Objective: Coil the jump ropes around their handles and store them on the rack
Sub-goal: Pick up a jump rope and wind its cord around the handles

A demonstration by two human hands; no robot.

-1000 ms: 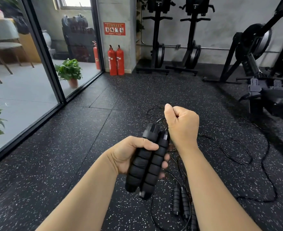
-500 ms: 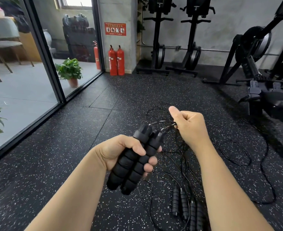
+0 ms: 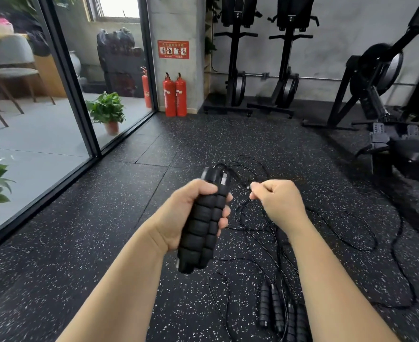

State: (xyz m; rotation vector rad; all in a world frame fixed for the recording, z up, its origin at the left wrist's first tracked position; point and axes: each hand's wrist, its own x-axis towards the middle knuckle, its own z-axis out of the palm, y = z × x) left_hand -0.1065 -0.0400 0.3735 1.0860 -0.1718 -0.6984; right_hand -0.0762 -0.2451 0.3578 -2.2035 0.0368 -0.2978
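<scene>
Gripping paired handles (image 3: 202, 223) upright: left hand (image 3: 186, 213) | right hand (image 3: 277, 201) beside it pinches rope (image 3: 238, 178) | spare handles (image 3: 271, 307) below

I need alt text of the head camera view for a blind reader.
A left hand grips two black jump rope handles together while the right hand pinches the thin rope. More handles and tangled rope lie on the gym floor.

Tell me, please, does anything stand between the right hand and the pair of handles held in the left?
Nothing visible does: only open air separates the right hand, which pinches the rope, from the handles gripped by the left hand.
</scene>
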